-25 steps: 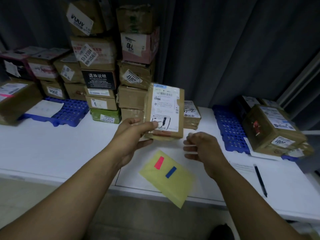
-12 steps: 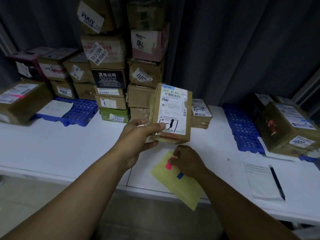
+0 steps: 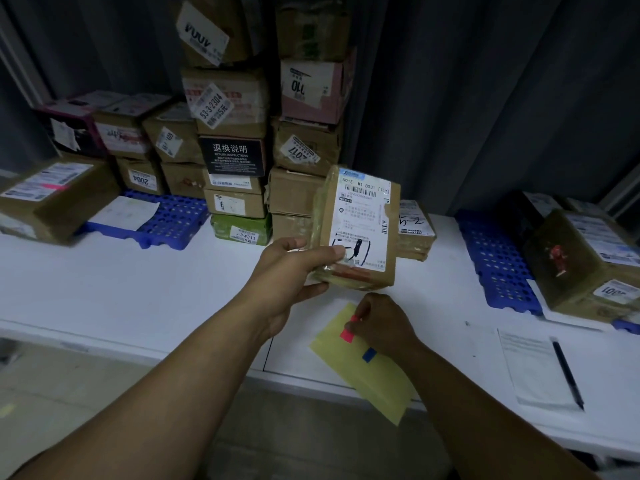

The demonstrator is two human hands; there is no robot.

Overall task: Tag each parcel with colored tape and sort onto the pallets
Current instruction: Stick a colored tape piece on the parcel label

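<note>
Peeling the pink tape strip point(image 3: 347, 334) off the yellow backing sheet point(image 3: 374, 382) is the step in hand, as I judge it. My right hand point(image 3: 384, 323) has its fingertips curled onto the strip's upper end, pinching it, while the lower end lies on the sheet. My left hand point(image 3: 291, 268) grips the parcel point(image 3: 360, 223) by its lower left corner, thumb across the shipping label and fingers behind. It holds the parcel upright above the white table point(image 3: 104, 289), in front of the stacked cartons point(image 3: 228, 140) and between the two pallets. Nothing pins the sheet down and it overhangs the table's front edge, so I should lift the strip slowly from that one end at a low angle, or the sheet may come up with it. I should also keep the sticky side from folding on itself, then press it where it leaves the barcode uncovered. By my count there are two tape strips, this pink one and a blue tape strip point(image 3: 369, 355) just below it, and one backing sheet. There are two blue pallets, the left pallet point(image 3: 166, 220) and the right pallet point(image 3: 495, 258), both carrying parcels. One parcel is in hand, and one pen point(image 3: 568, 372) lies on one paper form point(image 3: 526, 368). The stack holds more cartons than I can count surely.
</note>
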